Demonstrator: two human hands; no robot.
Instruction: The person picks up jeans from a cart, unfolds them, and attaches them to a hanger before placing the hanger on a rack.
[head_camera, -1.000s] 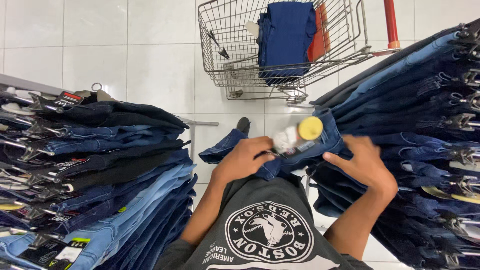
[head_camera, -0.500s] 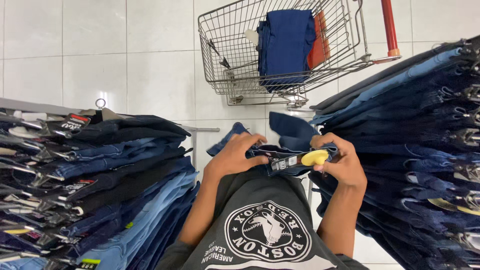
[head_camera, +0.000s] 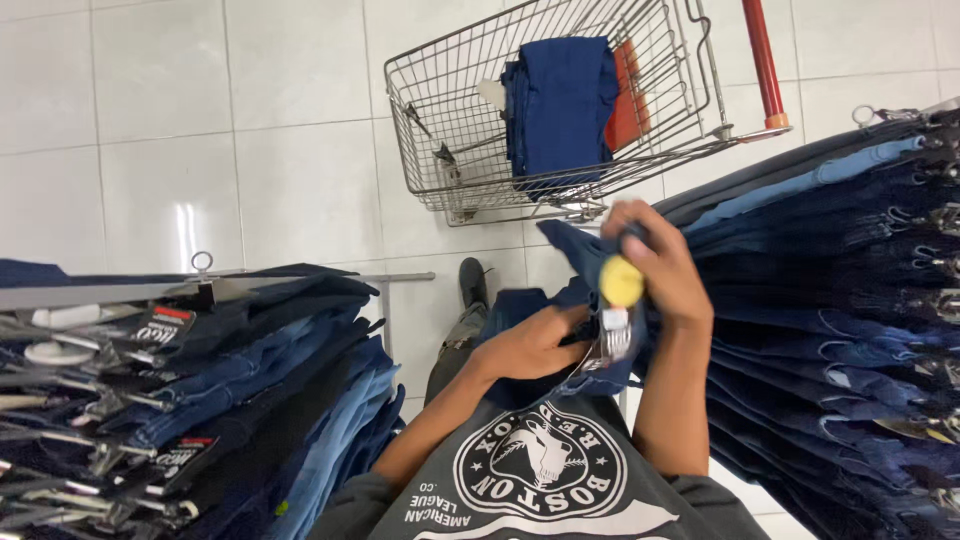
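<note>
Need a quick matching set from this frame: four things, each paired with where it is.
Things:
1. wire cart
2. folded blue garment
3. yellow round tag
4. black shoe

Places:
A. at the right hand, on the held jeans
B. on the white tile floor, below the cart
C. top centre, on the floor
D. inside the cart

Pairs: 1-C, 2-D, 3-A, 4-B

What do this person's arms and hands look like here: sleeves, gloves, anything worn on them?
Both the left hand and the right hand are bare, with no gloves, and no rings or watch can be made out. The forearms are uncovered up to the elbows. Short sleeves of a dark grey T-shirt with a round white printed emblem begin above them.
</note>
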